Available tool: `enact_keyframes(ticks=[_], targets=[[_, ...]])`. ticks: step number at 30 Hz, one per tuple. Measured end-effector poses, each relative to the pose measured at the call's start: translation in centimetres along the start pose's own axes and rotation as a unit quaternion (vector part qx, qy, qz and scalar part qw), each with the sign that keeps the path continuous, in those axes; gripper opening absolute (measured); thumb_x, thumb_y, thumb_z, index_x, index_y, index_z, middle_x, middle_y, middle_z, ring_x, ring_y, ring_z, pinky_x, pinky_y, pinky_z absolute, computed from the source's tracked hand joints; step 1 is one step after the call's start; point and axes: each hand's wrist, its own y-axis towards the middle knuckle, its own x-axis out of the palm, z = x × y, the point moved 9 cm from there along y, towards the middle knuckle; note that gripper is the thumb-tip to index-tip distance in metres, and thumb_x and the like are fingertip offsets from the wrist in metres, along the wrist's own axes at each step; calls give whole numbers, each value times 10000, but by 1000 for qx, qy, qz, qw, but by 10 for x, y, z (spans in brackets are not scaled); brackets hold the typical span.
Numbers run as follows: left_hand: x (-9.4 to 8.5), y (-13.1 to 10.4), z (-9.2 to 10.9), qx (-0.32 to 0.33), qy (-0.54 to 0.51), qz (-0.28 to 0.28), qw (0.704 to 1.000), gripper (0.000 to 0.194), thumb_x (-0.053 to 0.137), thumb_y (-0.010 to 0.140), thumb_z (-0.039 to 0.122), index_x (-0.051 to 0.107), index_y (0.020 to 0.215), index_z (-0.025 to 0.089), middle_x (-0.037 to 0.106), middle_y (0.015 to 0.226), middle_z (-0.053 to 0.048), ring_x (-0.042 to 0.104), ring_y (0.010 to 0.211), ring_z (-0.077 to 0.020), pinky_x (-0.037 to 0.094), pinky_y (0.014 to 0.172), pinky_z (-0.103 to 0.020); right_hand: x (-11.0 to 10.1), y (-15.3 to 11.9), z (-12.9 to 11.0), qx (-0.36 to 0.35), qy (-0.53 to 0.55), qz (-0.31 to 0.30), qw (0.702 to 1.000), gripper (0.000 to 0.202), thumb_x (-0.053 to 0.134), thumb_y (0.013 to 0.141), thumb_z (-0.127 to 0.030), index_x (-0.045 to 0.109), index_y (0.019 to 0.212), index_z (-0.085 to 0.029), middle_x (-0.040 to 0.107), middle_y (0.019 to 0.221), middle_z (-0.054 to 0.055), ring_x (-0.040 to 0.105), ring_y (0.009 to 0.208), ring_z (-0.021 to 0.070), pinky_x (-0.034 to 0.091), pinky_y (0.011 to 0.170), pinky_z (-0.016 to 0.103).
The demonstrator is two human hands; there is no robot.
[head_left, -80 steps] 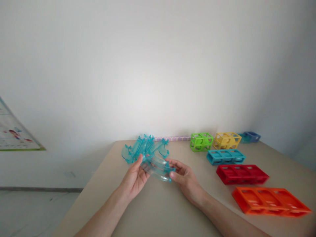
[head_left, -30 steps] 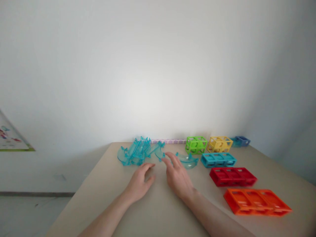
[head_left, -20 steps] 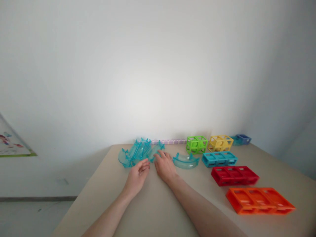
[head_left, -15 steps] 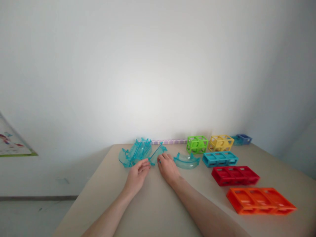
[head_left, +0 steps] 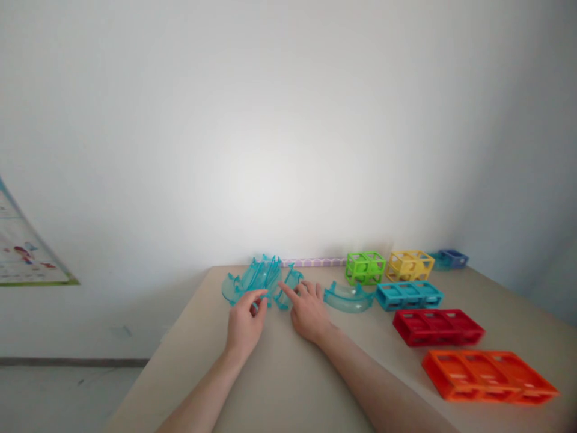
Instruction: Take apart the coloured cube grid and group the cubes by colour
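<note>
Translucent blue track pieces (head_left: 259,275) lie in a heap at the far left of the table. My left hand (head_left: 244,322) is at the near edge of the heap, thumb and forefinger curled toward each other in a pinch; what is between the tips is too small to make out. A straight translucent track piece (head_left: 285,296) lies just right of the heap. Over its right side reaches my right hand (head_left: 310,311), fingers spread and forefinger stretched out, holding nothing visible. Beside that hand, to the right, rests a curved translucent track piece (head_left: 349,299).
At right stand open-frame blocks: green (head_left: 365,268), yellow (head_left: 410,266), blue (head_left: 409,294), red (head_left: 438,328) and orange (head_left: 489,376). A dark blue block (head_left: 453,258) sits in the far right corner. A patterned purple strip (head_left: 315,262) runs along the wall.
My right hand has opened, its forefinger now stretched leftward over the straight track piece, which shows more upright. My left hand's fingers have curled into a pinch. The view has shifted slightly left.
</note>
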Motion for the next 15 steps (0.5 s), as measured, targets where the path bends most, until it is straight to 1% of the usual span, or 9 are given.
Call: enact_keyframes(ticks=[2,4,5,8,10,12,14,15], targets=[[-16,4,1,23,62,59,996,331,549,849,309,652,1147,210,605,957,-78,616,805,-200,521,746,-337,0,1,-6,-8,-5,1,1000,574,504,761,-89,494,1303,-279,615,1115,117,382,1248,365,122,1041,641],[-24,8,1,59,144,92,983,402,603,826,304,619,1225,255,581,1082,-94,605,936,-238,520,819,-374,-1,1,-12,-16,-5,6,1000,528,510,758,-86,519,1258,-257,628,1116,112,363,1276,352,68,1060,638],[-23,10,0,76,179,90,977,417,631,812,307,622,1227,271,579,1120,-94,596,973,-252,517,849,-392,-2,0,-14,-20,-3,8,1000,502,517,750,-82,533,1225,-243,635,1115,108,359,1285,341,54,1071,627],[-11,14,-8,108,232,49,966,394,688,781,320,670,1172,272,612,1150,-83,582,1006,-278,500,913,-431,-5,1,-16,-25,10,18,999,421,537,707,-51,567,1097,-206,667,1068,97,387,1277,311,56,1094,597],[-6,16,-13,109,242,40,963,385,699,777,322,684,1156,258,638,1144,-77,585,1009,-284,502,920,-432,-9,2,-14,-19,21,32,999,389,513,691,-6,575,1025,-196,683,1014,86,435,1241,281,81,1102,576],[-4,17,-16,103,245,46,963,385,701,777,324,690,1150,231,650,1145,-86,590,1021,-290,505,921,-428,-14,2,-11,-9,36,54,998,365,473,714,22,576,987,-196,689,977,74,486,1183,251,141,1101,542],[-5,17,-15,96,244,54,964,381,704,772,329,700,1132,205,656,1144,-99,598,1028,-295,507,922,-426,-21,0,-9,4,53,80,995,322,453,760,10,577,975,-196,686,946,74,535,1089,241,271,1051,491],[-6,18,-15,94,241,59,964,378,706,768,334,705,1119,196,656,1146,-105,603,1030,-296,506,924,-425,-25,-2,-9,10,63,92,994,292,452,783,-8,575,974,-192,682,926,77,557,1029,238,342,998,452]])
